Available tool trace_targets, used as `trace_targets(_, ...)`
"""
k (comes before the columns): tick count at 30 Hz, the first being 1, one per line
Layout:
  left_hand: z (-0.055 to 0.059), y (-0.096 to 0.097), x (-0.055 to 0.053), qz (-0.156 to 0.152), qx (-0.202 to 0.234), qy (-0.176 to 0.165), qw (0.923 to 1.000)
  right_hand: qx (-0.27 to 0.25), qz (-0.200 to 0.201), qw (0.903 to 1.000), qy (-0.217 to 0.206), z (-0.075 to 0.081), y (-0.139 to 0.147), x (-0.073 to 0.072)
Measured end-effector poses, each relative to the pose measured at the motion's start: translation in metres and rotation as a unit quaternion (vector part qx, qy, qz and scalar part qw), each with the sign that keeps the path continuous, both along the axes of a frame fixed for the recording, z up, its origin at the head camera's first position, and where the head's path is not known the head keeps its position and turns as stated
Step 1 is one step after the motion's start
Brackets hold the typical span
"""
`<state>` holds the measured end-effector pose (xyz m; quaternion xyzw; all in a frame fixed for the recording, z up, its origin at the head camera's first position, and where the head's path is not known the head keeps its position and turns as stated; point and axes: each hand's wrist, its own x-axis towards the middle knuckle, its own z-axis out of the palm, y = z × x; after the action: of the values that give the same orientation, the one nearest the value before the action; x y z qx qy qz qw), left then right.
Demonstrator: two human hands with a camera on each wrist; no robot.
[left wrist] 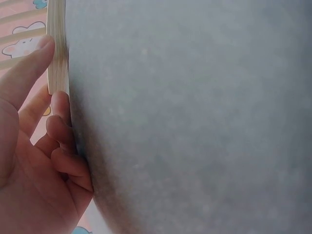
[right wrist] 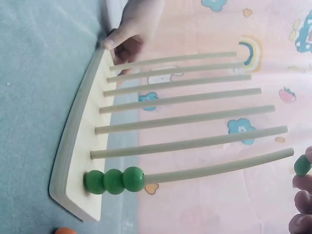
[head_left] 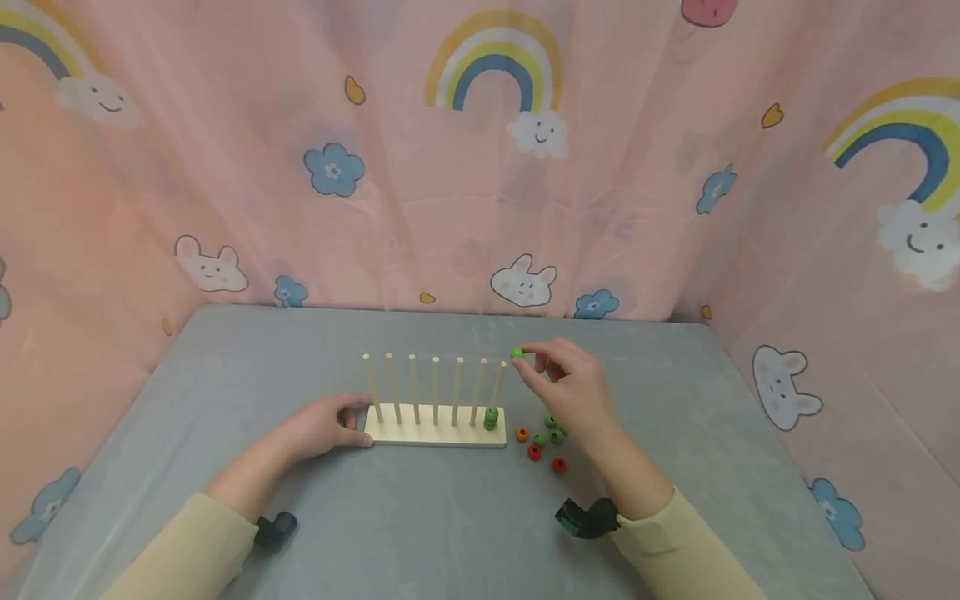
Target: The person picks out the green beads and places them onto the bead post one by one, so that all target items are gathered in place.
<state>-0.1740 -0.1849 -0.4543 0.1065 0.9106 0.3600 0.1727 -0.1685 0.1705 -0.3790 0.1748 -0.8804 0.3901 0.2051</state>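
Observation:
A pale wooden peg board (head_left: 435, 434) with a row of several upright pegs lies on the table. Its left end is held by my left hand (head_left: 327, 427), thumb at the near corner and index finger behind. Three green beads (right wrist: 113, 181) are stacked on the rightmost peg (right wrist: 219, 168), against the base. My right hand (head_left: 572, 385) pinches a green bead (head_left: 517, 353) between thumb and fingertips. In the right wrist view that held bead (right wrist: 302, 165) is just off the tip of the rightmost peg, not touching it. The left wrist view shows the thumb (left wrist: 36, 63) on the board's edge.
Loose beads lie right of the board: an orange bead (head_left: 521, 434), red beads (head_left: 559, 464) and several green beads (head_left: 557, 436), partly under my right hand. The grey table (head_left: 420, 525) meets a pink patterned curtain (head_left: 405, 208) behind and at both sides.

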Motion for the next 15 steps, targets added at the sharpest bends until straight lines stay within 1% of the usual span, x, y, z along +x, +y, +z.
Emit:
trace_targets(9,-0.0031,0.0006,-0.0021,0.0,-0.005,0.001,1.0,-0.013,0.007,0.9994,-0.031,-0.0023,-0.004,0.0002)
trace_targets(11,-0.0027,0.0006,-0.0015,0.0,-0.003,0.001,1.0,-0.018,0.008,0.9993,-0.031,-0.0028,-0.0053,0.0001)
trace_targets(15,-0.0015,0.0,0.0004,0.006,0.0,-0.002,1.0,-0.008,0.012,0.9995,-0.027,-0.0041,-0.0086,0.0002)
